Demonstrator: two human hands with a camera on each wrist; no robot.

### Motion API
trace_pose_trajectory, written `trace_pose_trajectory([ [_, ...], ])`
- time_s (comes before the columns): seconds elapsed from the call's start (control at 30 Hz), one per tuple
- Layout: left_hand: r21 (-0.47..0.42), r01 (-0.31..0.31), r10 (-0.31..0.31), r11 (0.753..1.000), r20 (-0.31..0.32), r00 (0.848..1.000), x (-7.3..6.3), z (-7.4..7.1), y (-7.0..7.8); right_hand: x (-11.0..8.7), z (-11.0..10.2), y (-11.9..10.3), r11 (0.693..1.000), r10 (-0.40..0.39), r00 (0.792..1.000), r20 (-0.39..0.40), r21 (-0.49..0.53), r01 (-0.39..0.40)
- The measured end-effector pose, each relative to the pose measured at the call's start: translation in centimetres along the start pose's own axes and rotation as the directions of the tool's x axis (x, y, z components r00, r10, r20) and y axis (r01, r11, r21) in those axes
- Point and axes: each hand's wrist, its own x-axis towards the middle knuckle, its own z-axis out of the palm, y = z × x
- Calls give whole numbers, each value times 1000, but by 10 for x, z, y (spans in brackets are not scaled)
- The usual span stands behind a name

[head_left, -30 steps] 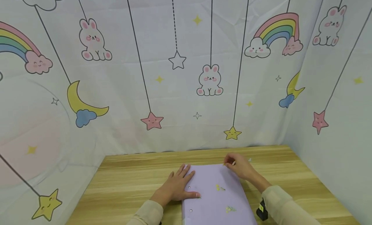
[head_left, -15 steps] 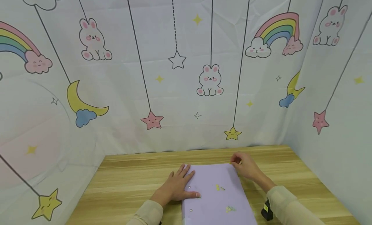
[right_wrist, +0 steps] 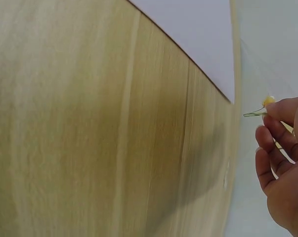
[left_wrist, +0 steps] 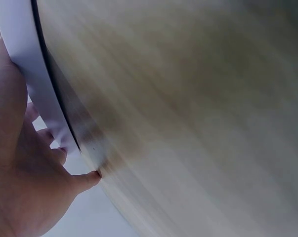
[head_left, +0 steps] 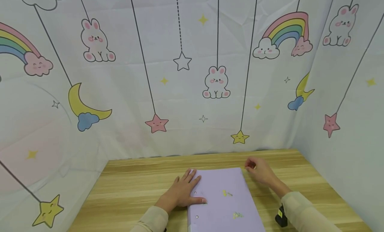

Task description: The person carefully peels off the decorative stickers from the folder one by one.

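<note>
My right cuff (head_left: 292, 199): cream, plain, loose at the wrist. Black boxy unit (head_left: 281, 221) just beside that cuff, left side, yellow patch (head_left: 280, 212) on it. My left sleeve (head_left: 155, 218), left of the cuff: same cream.

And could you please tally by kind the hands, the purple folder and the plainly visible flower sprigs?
Hands: 2 (left hand, right hand)
Purple folder: 1
Flower sprigs: 3 (upper sprig, lower sprig, held sprig)
Total: 6
Anything under the left hand cannot be counted.

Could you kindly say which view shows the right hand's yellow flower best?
The right wrist view: the yellow flower and stem show clearly. In the head view it's too small to tell; the left wrist lacks it.
</note>
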Motion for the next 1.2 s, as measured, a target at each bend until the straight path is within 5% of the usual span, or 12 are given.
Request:
trace_pose_trajectory([
  [0.43,0,5,-5,1000,9,1000,0,0,1,0,-12,12,998,42,999,-15,-34,-43],
  [1.2,8,2,-2,1000,-5,1000,2,0,-1,-4,-25,35,993,-6,998,-57,-115,-1],
])
